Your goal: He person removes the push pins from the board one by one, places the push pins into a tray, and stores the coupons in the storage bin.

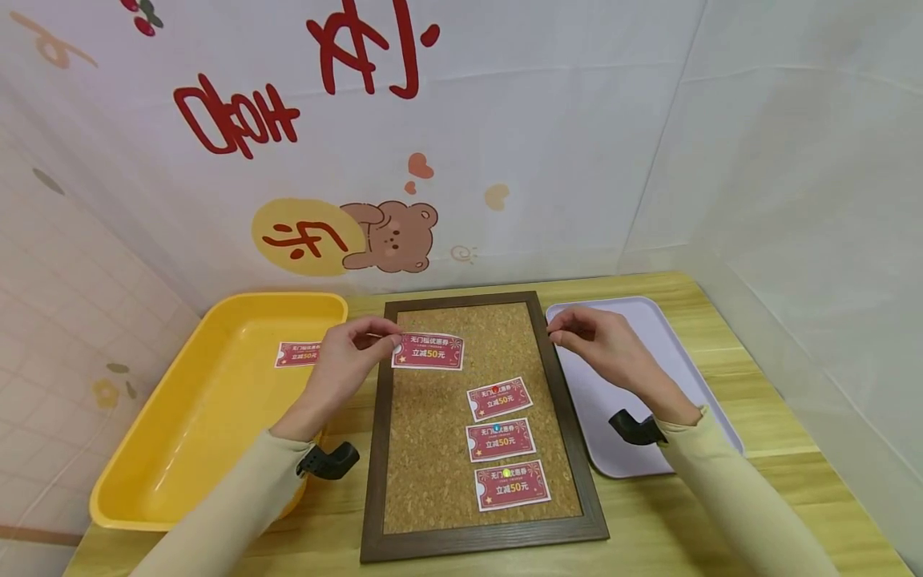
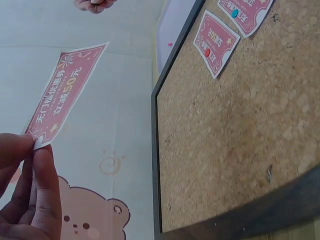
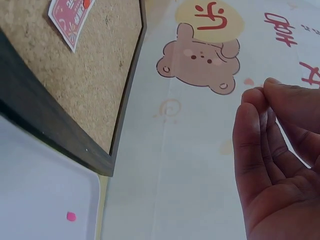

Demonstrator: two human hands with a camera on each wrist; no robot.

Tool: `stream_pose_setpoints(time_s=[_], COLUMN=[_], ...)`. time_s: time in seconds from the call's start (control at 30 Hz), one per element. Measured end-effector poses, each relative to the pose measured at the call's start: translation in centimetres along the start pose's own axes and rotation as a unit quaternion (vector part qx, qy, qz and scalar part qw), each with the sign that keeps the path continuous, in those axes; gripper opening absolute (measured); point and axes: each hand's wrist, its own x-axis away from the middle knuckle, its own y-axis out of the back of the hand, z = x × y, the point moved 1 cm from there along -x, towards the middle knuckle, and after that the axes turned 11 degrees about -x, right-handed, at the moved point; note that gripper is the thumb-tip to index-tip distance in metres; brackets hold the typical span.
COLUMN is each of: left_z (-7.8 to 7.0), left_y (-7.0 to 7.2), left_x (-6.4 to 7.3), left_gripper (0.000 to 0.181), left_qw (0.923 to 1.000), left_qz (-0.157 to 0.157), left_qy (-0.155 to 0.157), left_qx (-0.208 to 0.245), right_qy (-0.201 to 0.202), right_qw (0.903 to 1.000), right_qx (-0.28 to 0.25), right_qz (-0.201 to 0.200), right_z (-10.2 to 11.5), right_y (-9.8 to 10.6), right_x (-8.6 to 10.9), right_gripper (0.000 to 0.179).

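Note:
My left hand (image 1: 349,357) pinches a red paper coupon (image 1: 429,351) by its left edge between thumb and fingers. The coupon hangs above the upper part of a framed cork board (image 1: 425,449). In the left wrist view the coupon (image 2: 67,92) tilts upward from the fingertips. My right hand (image 1: 609,344) is above the board's right frame and the lavender tray (image 1: 598,425), thumb and finger tips brought together. Anything between those tips is hidden. Three coupons, the top one (image 1: 499,399) with a red pushpin (image 1: 495,390), are pinned on the cork's right side.
On the left stands a yellow basin (image 1: 216,417), with a coupon (image 1: 297,353) in it partly behind my left hand. A pink pushpin (image 3: 71,216) lies in the lavender tray. A white wall cloth with a bear print (image 1: 400,236) hangs behind the wooden table (image 1: 786,425).

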Motion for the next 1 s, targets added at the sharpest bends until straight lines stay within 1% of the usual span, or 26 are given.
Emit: stream_pose_setpoints(time_s=[0.17, 0.33, 0.47, 0.57, 0.77, 1.0], left_z=[0.8, 1.6, 2.5, 3.1, 4.3, 6.3], left_y=[1.0, 2.0, 2.9, 3.7, 5.4, 7.0], left_x=[0.3, 0.5, 0.8, 1.1, 1.7, 2.1], left_gripper=[0.025, 0.029, 0.032, 0.035, 0.04, 0.042], left_qw=[0.9998, 0.9988, 0.9981, 0.9981, 0.9974, 0.9961], left_qz=[-0.005, -0.012, -0.018, -0.024, -0.038, -0.056], left_qy=[0.014, 0.03, 0.044, 0.048, 0.056, 0.067], left_qx=[0.016, 0.035, 0.04, 0.031, 0.025, 0.012], right_qy=[0.003, 0.005, 0.004, 0.006, 0.016, 0.013], right_qw=[0.9998, 0.9997, 0.9997, 0.9996, 0.9995, 0.9996], right_qx=[0.008, 0.005, 0.003, -0.001, -0.004, 0.002], right_qz=[-0.015, -0.021, -0.024, -0.026, -0.028, -0.025], right_z=[0.1, -0.1, -0.4, -0.6, -1.0, -1.7], right_y=[0.6, 1.0, 1.3, 1.6, 2.2, 2.8], right_x=[0.2, 0.3, 0.4, 0.6, 0.8, 1.0], right_gripper=[0.005, 0.005, 0.006, 0.006, 0.007, 0.006])
